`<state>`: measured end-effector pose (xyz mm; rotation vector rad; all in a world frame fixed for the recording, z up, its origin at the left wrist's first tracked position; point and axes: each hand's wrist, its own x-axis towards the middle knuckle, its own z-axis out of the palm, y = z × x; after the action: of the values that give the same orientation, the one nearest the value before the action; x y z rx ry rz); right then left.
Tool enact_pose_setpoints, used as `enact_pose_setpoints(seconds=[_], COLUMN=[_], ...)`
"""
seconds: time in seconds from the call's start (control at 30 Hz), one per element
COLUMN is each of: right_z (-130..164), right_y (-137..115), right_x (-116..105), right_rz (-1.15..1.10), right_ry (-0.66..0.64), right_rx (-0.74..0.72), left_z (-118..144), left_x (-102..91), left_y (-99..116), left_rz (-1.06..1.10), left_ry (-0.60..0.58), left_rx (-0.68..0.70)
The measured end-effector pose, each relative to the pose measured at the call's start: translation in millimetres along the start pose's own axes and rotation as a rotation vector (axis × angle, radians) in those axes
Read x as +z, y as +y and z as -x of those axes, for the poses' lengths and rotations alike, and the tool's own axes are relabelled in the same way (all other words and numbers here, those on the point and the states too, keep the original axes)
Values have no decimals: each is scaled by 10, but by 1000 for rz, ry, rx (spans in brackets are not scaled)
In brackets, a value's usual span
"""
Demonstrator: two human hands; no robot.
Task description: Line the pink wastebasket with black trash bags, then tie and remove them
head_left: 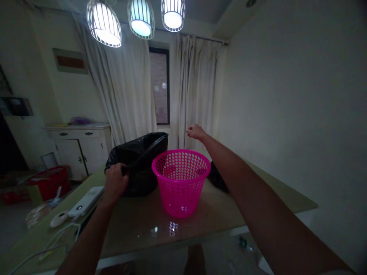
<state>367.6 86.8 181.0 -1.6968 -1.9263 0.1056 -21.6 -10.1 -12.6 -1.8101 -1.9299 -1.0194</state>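
Observation:
A black plastic bag stands on the table with its mouth gaping toward the upper right. My left hand is closed on the near left part of its rim. To the right of the bag, a pink perforated plastic basket stands upright, and neither hand touches it. My right hand is stretched out in the air beyond the basket, fingers curled together; whatever they may hold is too small to make out. Behind the basket on the right lies a dark black item, partly hidden by my right forearm.
A white power strip, a white round object and white cables lie at the table's left. Lit pendant lamps hang above the table. A white cabinet and a red bag stand beyond, left.

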Motion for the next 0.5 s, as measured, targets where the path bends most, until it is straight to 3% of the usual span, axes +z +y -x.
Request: enact_pose_setpoints(seconds=[0.13, 0.23, 0.33, 0.4, 0.5], right_z=[250, 600, 994, 1228, 1449], right_y=[939, 1536, 1944, 2111, 2227], right_x=[-162, -126, 48, 189, 327], right_rz=[213, 295, 302, 305, 294], right_ry=[-1, -144, -303, -329, -266], right_rx=[235, 332, 374, 391, 404], left_z=[93, 162, 244, 318, 444], left_x=[9, -41, -167, -278, -416], left_y=[-33, 145, 576, 928, 1352], left_rz=[1, -29, 124, 278, 454], left_ry=[-103, -69, 142, 235, 37], left_rx=[-83, -104, 74, 211, 547])
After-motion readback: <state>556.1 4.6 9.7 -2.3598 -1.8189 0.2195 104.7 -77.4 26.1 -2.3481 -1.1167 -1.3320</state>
